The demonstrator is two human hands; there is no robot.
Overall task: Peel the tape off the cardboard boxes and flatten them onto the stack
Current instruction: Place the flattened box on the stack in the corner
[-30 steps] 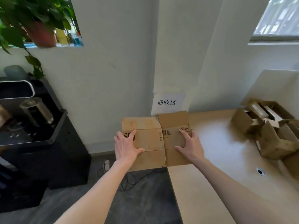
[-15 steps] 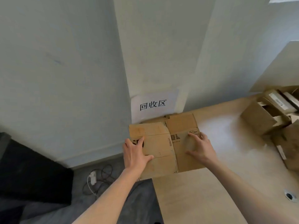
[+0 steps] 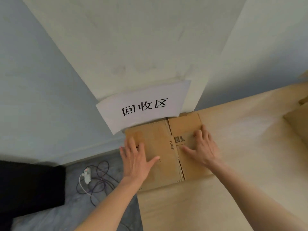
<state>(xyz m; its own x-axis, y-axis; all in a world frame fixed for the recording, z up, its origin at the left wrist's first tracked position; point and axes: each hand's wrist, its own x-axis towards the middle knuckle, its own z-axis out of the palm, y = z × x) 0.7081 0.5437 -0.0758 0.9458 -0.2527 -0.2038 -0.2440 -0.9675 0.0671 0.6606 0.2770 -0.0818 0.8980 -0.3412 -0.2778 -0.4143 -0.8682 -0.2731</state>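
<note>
Since a second ago the head camera has swung closer and lower, dropping the plant and black cabinet from view while both hands stayed pressed on the cardboard. From left: a power adapter (image 3: pixel 87 175) and cable lie on the floor; the left hand (image 3: pixel 135 160), fingers spread flat, and the right hand (image 3: pixel 202 146), fingers loosely extended, bear down on one flattened box (image 3: pixel 164 147) atop the stack, at the surface's (image 3: pixel 241 155) corner below one paper sign (image 3: pixel 143 105). This box looks done; part of one unflattened box (image 3: pixel 298 120) at the right edge suggests work remains.
</note>
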